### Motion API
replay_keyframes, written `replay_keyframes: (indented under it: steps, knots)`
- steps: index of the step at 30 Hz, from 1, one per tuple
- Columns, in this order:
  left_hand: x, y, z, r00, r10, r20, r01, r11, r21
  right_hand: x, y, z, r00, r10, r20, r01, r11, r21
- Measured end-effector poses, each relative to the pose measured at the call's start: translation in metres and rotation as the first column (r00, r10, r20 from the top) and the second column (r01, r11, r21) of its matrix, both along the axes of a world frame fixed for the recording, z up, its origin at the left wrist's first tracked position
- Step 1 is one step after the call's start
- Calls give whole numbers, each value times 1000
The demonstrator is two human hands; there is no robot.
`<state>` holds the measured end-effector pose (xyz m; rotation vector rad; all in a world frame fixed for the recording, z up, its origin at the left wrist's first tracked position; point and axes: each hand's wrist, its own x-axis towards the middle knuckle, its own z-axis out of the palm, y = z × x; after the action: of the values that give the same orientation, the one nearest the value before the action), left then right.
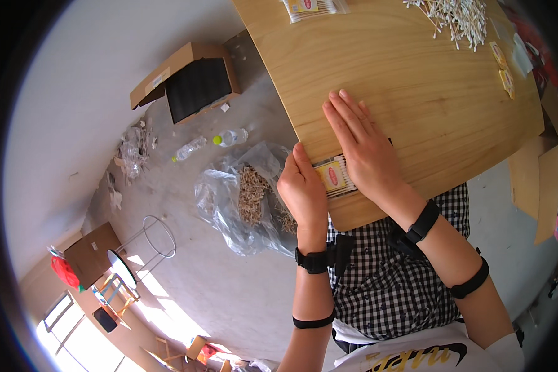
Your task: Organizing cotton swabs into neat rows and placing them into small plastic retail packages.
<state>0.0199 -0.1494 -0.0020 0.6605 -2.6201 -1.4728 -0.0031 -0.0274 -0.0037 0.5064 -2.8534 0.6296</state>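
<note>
A flat clear pack of cotton swabs (333, 176) with a yellow and red label lies at the near left corner of the wooden table (403, 118). My left hand (304, 192) is closed at the pack's left end, thumb pointing up and fingers curled out of sight by the table edge. Flat and stretched out, my right hand (366, 149) rests over the pack's right part, its fingertips reaching across the tabletop. The palm hides that end of the pack.
Loose cotton swabs (459, 22) are heaped at the far right, near small yellow cards (507, 82). Another swab pack (310, 7) lies at the far edge. On the floor at left are a plastic bag (220, 201) with brown sticks, bottles (232, 137) and an open cardboard box (195, 84).
</note>
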Motion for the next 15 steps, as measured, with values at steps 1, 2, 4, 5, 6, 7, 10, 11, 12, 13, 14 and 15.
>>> replay_keyframes:
  steps: [1, 2, 4, 5, 6, 7, 10, 11, 12, 13, 14, 15]
  knots:
    - [0, 0, 1, 1000, 2, 0, -2, 1000, 2, 0, 0, 0, 1000, -8, 2, 8, 1000, -23]
    - [0, 1, 2, 1000, -3, 16, 3, 999, -36, -1, 0, 0, 1000, -17, 4, 17, 999, -46]
    - [0, 0, 1, 999, -3, 32, 5, 997, -74, -1, -2, -1, 1000, -21, 8, 21, 998, -60]
    - [0, 0, -1, 999, -5, 32, 8, 994, -106, 0, -2, -1, 1000, -28, 13, 29, 997, -73]
    - [0, 0, -1, 999, -7, 34, 11, 990, -138, 0, -4, 0, 1000, -25, 13, 26, 997, -73]
    - [1, 0, -1, 999, -4, 35, 9, 990, -138, 0, -5, 1, 1000, -23, 14, 24, 997, -78]
    - [1, 2, 0, 999, -10, 48, 21, 975, -220, 1, -6, 3, 1000, -10, 14, 12, 996, -91]
    - [1, 3, 0, 1000, -10, 24, 16, 963, -269, 1, -6, 3, 1000, -3, 15, 5, 995, -100]
    - [0, 4, 0, 1000, -11, -1, 10, 948, -317, 1, -6, 3, 1000, -1, 14, 3, 995, -98]
    - [0, 5, 0, 1000, -9, -2, 8, 949, -315, 1, -7, 4, 1000, 20, 20, -18, 994, -110]
    - [0, 6, 0, 1000, -13, -2, 12, 950, -311, 2, -8, 5, 999, 42, 25, -38, 992, -122]
    - [1, 5, -1, 1000, -16, 2, 16, 951, -310, 4, -14, 5, 999, 44, 29, -40, 992, -123]
